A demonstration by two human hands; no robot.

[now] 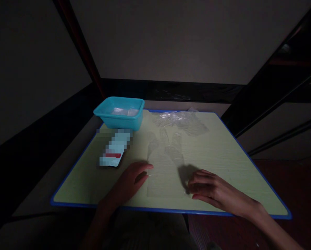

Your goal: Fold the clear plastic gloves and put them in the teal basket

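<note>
Plastic bag (165,173), clear and flat, is pinned on the table (223,156) near its front edge, left hand (130,180) pressed open-palmed at its left side, right hand (210,191) laid flat, fingers apart, at its right corner. Smoothing seems underway; more bags (181,121) lie unhandled behind, beside a teal tub (120,113).

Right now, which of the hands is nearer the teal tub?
Left. The left hand lies below the teal tub, at the clear bag's left edge; the right hand sits farther right.
</note>
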